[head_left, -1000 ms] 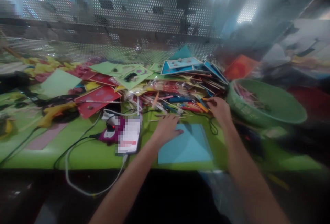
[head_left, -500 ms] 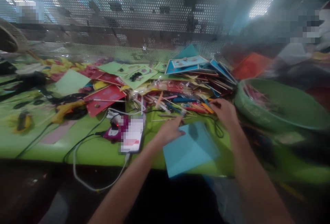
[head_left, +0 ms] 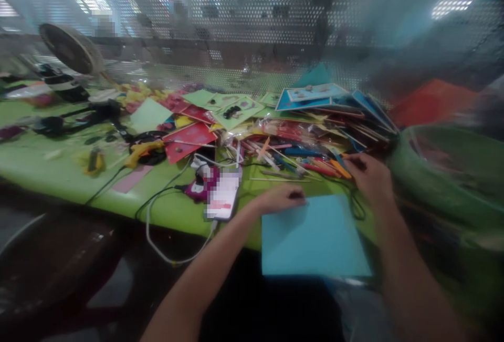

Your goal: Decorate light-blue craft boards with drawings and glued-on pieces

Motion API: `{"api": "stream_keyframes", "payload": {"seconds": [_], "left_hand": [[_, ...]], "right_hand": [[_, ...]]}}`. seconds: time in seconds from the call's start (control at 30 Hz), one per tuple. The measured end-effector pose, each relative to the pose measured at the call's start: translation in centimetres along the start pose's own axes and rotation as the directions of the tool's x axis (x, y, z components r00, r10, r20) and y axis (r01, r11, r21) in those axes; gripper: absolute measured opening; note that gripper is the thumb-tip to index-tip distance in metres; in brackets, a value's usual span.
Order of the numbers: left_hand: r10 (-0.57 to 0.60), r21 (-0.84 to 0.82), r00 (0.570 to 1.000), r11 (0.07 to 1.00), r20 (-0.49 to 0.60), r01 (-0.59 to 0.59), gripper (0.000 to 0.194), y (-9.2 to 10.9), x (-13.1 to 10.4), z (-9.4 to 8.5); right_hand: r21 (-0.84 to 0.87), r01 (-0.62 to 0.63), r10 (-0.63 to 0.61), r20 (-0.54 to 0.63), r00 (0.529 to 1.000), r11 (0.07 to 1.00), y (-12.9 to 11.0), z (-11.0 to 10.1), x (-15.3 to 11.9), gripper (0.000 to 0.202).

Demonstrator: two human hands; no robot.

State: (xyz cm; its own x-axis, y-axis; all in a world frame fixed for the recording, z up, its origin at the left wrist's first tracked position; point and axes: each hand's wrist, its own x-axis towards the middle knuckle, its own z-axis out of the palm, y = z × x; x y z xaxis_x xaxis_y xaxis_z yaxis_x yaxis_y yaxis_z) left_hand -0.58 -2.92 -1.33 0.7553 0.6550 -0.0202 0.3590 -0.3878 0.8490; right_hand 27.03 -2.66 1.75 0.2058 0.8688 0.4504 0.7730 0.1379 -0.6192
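Head view: two bare hands at a light blue paper sheet (head_left: 315, 237) on the green table (head_left: 51, 168).

The left hand (head_left: 281, 200), fingers curled, grips the sheet's far-left corner (sheet overhangs the near edge). At two o'clock of the sheet, the right hand (head_left: 370, 179) rests among coloured sticks (head_left: 299, 158); whether it grips one I cannot tell. A phone (head_left: 222, 200) lies at nine o'clock, a green basin (head_left: 444, 184) at three.

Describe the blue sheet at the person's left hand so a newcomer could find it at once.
Start at the green table and follow its near edge rightward, past the phone on its cable. The blue sheet lies there, overhanging the edge, its far left corner held by the left hand, with the right hand just beyond. Unlike the decorated cards piled behind, it is plain, bare and lies alone.
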Motion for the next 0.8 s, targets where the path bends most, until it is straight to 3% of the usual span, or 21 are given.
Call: {"api": "stream_keyframes", "payload": {"seconds": [0.3,0.7,0.8], "left_hand": [[0.018,-0.018,1.000,1.000,-0.002,-0.018,0.016,-0.5,0.0,0.1],[0.032,-0.044,0.999,0.999,0.019,-0.031,0.015,-0.4,0.1,0.0],[0.017,-0.030,1.000,0.999,0.024,-0.016,0.015,-0.3,0.0,-0.1]], "right_hand": [[-0.004,-0.040,0.040,0.053,0.998,0.999,-1.3,-0.1,-0.4,0.024],[-0.019,-0.028,0.030,0.081,0.996,0.999,-1.1,0.5,-0.6,0.023],[-0.004,-0.007,0.007,0.013,1.000,1.000,-1.2,0.2,-0.5,0.023]]}}
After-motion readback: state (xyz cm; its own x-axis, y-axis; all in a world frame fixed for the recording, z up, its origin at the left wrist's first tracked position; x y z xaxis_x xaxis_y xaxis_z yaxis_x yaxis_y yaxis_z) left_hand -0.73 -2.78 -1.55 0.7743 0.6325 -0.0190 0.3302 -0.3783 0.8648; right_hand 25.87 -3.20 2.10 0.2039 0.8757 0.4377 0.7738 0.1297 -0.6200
